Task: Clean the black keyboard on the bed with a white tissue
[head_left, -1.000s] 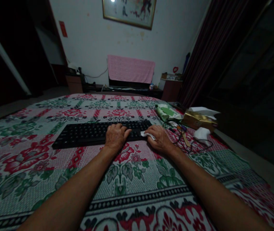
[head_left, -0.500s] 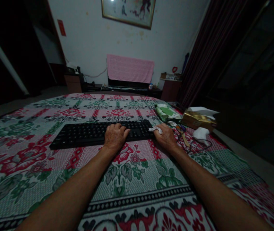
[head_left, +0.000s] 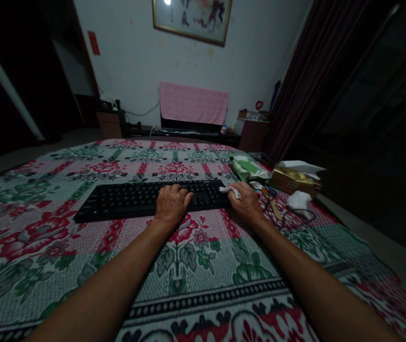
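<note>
A long black keyboard (head_left: pixel 124 199) lies on the patterned cloth before me, turned slightly. Across its middle-right part rests my left hand (head_left: pixel 171 203), palm down, with the fingers bent over the keys and the thumb out to the right; its fingertips are hidden. At the keyboard's right end, my right hand (head_left: pixel 246 202) is closed on a crumpled white tissue (head_left: pixel 230 191), part of which sticks out to the left over the number keys.
Right of my right hand lie a green-and-white packet (head_left: pixel 247 167), a gold tissue box (head_left: pixel 292 179), a crumpled white wad (head_left: pixel 299 200), a dark cable (head_left: pixel 297 224) and a flat tan stick (head_left: pixel 276 209). A pink towel (head_left: pixel 194 102) hangs over a dark screen by the far wall.
The view has tilted up very slightly. Both hands, the tissue and the keyboard hold almost the same places.
</note>
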`<action>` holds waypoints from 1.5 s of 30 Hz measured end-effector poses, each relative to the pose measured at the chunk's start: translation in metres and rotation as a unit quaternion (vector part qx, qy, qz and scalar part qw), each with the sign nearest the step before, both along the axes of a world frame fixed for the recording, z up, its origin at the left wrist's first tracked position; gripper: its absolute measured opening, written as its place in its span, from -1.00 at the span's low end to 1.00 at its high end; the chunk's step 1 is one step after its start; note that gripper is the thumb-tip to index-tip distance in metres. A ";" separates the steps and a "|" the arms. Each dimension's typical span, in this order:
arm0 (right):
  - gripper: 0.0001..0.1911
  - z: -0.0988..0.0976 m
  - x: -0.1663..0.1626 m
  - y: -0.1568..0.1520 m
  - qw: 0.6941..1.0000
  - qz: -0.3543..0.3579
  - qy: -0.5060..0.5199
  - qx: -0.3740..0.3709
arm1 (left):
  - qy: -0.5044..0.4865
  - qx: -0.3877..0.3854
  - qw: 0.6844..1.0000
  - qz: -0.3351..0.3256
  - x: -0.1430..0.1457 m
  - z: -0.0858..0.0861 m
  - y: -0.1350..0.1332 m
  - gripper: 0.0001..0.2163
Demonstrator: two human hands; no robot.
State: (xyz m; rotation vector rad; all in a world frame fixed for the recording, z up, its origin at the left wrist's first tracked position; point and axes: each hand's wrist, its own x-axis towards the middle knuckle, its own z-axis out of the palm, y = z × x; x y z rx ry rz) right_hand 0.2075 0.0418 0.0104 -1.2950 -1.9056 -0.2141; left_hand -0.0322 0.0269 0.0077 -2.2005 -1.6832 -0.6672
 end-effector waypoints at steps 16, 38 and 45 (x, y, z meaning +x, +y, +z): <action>-0.75 0.005 -0.014 -0.006 0.992 0.036 -0.108 -0.049 | -0.002 0.000 1.000 0.001 0.001 -0.002 -0.001 -0.66; -0.77 0.002 -0.006 0.000 0.991 0.004 -0.120 -0.063 | -0.002 0.010 1.000 0.002 0.001 -0.002 -0.002 -0.68; -0.77 0.003 -0.020 -0.001 0.982 0.075 -0.161 -0.061 | 0.002 0.006 1.000 0.004 0.002 -0.002 -0.002 -0.68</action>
